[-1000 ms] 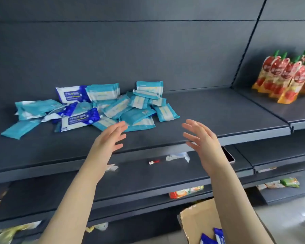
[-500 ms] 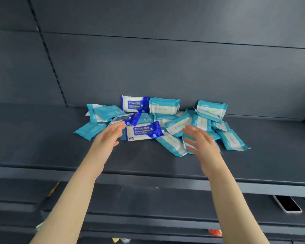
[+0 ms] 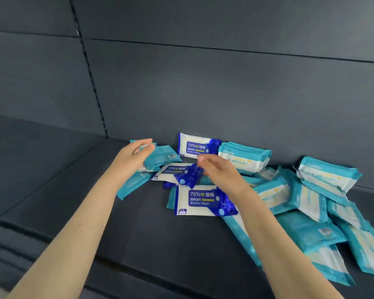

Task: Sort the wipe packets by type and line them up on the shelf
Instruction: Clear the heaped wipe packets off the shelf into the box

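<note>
Dark shelf (image 3: 164,244); wipe packets (image 3: 205,200) beneath left grip (image 3: 133,156), right grip (image 3: 219,172), fingers apart.

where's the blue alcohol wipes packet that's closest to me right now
In the head view it lies flat on the shelf at centre, label up: the nearest blue alcohol wipes packet, just below the right hand, teal packets to its right.
</note>
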{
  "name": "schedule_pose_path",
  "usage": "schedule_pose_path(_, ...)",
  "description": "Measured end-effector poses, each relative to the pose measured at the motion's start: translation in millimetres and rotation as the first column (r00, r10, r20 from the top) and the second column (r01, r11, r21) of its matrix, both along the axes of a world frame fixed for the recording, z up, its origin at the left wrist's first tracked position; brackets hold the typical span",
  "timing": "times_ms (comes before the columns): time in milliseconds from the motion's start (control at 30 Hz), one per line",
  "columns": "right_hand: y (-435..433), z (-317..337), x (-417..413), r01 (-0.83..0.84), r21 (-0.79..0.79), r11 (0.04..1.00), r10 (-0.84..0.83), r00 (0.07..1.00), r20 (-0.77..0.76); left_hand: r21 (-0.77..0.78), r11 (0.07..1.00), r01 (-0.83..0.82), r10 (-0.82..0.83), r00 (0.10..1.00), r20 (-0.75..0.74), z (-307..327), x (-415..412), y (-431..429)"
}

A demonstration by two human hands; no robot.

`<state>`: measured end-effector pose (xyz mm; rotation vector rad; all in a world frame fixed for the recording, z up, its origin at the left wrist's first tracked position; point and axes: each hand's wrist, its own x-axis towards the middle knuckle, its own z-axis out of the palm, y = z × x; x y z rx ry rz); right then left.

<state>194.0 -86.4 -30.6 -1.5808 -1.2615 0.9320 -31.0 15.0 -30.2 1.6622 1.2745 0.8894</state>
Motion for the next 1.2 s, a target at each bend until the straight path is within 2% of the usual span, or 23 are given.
schedule_pose_path(67, 18, -8, -5, -0.056, -0.020, 0.998, 0.058, 0.992, 0.115, 0.004, 1.000, -0.007, 0.007, 0.997, -0.079, -4, 0, 21)
schedule_pose_path(133, 34, -18, -6, -0.018, -0.005, 1.000, 0.019, 0.982, 0.188, 0.026, 1.000, -0.004, 0.008, 0.988, -0.156, -8, 2, 36)
schedule_pose_path(267, 40, -22, -1, 0.002, -0.009, 1.000, -0.001, 0.983, 0.185, 0.082, 0.997, 0.006, 0.026, 0.926, -0.376, -18, 3, 60)
schedule_pose_path(333, 35, -20, 6, -0.016, -0.012, 1.000, 0.018, 0.988, 0.153, 0.083, 0.996, 0.019, 0.019, 0.900, -0.436, -20, 1, 66)
schedule_pose_path(467, 18, -7, 31, -0.106, -0.106, 0.989, 0.101, 0.993, -0.057, 0.027, 0.987, 0.156, -0.132, 0.905, -0.403, -16, -7, 74)
schedule_pose_path(600, -4, 2, 40, -0.167, -0.202, 0.965, 0.170, 0.985, -0.006, 0.004, 0.960, 0.278, -0.259, 0.900, -0.351, -13, -21, 84)
schedule_pose_path(700, -16, 4, 37, -0.103, -0.183, 0.978, 0.100, 0.995, -0.023, -0.046, 0.939, 0.340, -0.334, 0.876, -0.347, -5, -34, 93)
schedule_pose_path(867, -39, 5, 28, 0.044, -0.015, 0.999, -0.046, 0.974, -0.220, -0.092, 0.909, 0.406, -0.412, 0.849, -0.330, -9, -51, 105)
schedule_pose_path(967, -56, 1, 22, 0.088, -0.059, 0.994, -0.102, 0.949, -0.298, -0.058, 0.923, 0.381, -0.378, 0.865, -0.329, -13, -50, 110)
schedule_pose_path(1033, -60, -7, 15, 0.209, -0.084, 0.974, -0.221, 0.958, -0.183, -0.032, 0.944, 0.327, -0.321, 0.897, -0.302, -16, -46, 109)
schedule_pose_path(1100, -61, -15, 6, 0.413, -0.026, 0.910, -0.411, 0.909, 0.067, -0.055, 0.963, 0.262, -0.267, 0.923, -0.277, -21, -41, 106)
schedule_pose_path(1167, -63, -25, -6, 0.616, 0.071, 0.784, -0.610, 0.745, 0.271, 0.000, 0.969, 0.247, -0.239, 0.937, -0.255, -27, -37, 98)
schedule_pose_path(1200, -66, -29, -15, 0.689, 0.097, 0.719, -0.680, 0.667, 0.305, 0.043, 0.968, 0.246, -0.230, 0.945, -0.235, -31, -37, 96)
